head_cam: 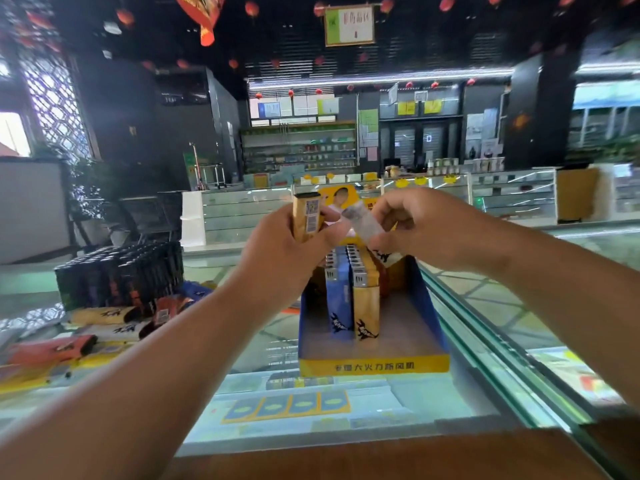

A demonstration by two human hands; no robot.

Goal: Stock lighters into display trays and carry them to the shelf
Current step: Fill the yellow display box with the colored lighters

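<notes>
A blue and yellow display tray [374, 363] stands on the glass counter, with a row of blue lighters [337, 299] and a row of yellow lighters [365, 306] upright in it. Above the tray, my left hand [287, 251] grips a yellow lighter [306, 216] held upright. My right hand [426, 226] pinches a clear plastic wrapper [363, 223] next to that lighter. The tray's front half holds nothing.
A black tray of dark lighters [121, 271] sits at the left on the glass counter [346, 403]. Loose wrapped lighters [104, 327] in yellow, white and red lie in front of it. Glass display cases [512, 195] and shelves stand farther back.
</notes>
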